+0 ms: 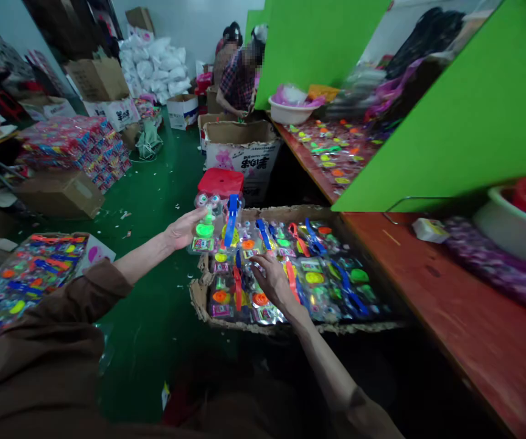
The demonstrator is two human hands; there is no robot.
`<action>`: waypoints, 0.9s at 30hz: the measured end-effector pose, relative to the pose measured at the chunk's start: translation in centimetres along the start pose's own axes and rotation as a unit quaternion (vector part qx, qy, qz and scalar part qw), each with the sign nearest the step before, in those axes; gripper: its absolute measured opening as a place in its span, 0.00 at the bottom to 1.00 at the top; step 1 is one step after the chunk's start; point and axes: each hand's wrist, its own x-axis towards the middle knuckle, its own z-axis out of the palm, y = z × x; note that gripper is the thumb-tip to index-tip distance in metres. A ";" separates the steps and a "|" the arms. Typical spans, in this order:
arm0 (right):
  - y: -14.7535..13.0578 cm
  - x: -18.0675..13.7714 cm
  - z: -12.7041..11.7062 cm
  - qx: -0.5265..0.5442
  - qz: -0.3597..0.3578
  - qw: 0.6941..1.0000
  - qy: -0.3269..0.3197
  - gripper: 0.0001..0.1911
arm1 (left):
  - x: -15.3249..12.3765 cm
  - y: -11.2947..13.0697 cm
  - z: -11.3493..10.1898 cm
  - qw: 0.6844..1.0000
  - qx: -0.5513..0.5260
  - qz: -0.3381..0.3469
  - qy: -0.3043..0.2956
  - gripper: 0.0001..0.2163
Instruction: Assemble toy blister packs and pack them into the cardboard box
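My left hand (184, 230) is closed on the left edge of a clear blister pack (205, 230) of small toys, with eyeball shapes, a green piece and a blue toy watch in it. It holds the pack over the left rim of a torn-edged cardboard box (196, 302). Rows of similar toy packs (315, 277) fill that box, showing orange, yellow, green, red and blue pieces. Over these packs reaches my right hand (272, 277), fingers bent and apart. Whether its fingertips touch a pack is hard to make out.
A red stool (220, 181) stands behind the box. To the right runs a reddish worktable (464, 305) with a green partition (464, 122). Another box of packs (29, 274) is at the left. Farther back, a co-worker (242, 79) bends over cartons (244, 131).
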 end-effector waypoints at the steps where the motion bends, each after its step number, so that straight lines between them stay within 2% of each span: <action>1: -0.3 0.9 0.0 0.033 0.016 0.999 0.005 0.13 | -0.1 0.3 -0.4 1.000 0.009 -0.002 -0.007 0.14; 3: -0.7 2.3 -0.5 0.147 0.092 0.985 0.019 0.15 | -0.6 0.7 -1.1 0.999 0.035 -0.016 -0.036 0.16; 6: -0.7 3.7 -2.8 0.337 0.218 0.916 -0.007 0.22 | -1.1 0.5 -1.3 0.989 0.082 -0.058 -0.106 0.21; 8: -0.7 4.2 -5.1 0.408 0.259 0.873 -0.058 0.27 | -1.1 0.1 -0.8 0.978 0.110 -0.092 -0.152 0.23; 10: -0.7 4.6 -7.2 0.431 0.268 0.855 -0.111 0.30 | -0.5 -0.6 0.1 0.963 0.140 -0.128 -0.193 0.26; 14: -1.4 4.6 -9.2 0.392 0.291 0.854 -0.179 0.31 | 1.4 -2.3 2.8 0.930 0.197 -0.176 -0.256 0.33; 18: -2.0 3.3 -8.0 0.387 0.322 0.844 -0.186 0.29 | 3.1 -3.8 5.5 0.905 0.254 -0.173 -0.293 0.34; 21: -1.6 1.7 -6.4 0.425 0.317 0.828 -0.182 0.28 | 3.7 -4.6 6.9 0.897 0.277 -0.185 -0.291 0.35; 24: -1.0 0.3 -4.9 0.422 0.339 0.829 -0.139 0.26 | 4.1 -5.1 7.5 0.892 0.305 -0.193 -0.271 0.35; 27: -0.4 -0.8 -3.7 0.418 0.372 0.823 -0.093 0.21 | 4.7 -5.4 7.7 0.882 0.373 -0.130 -0.257 0.31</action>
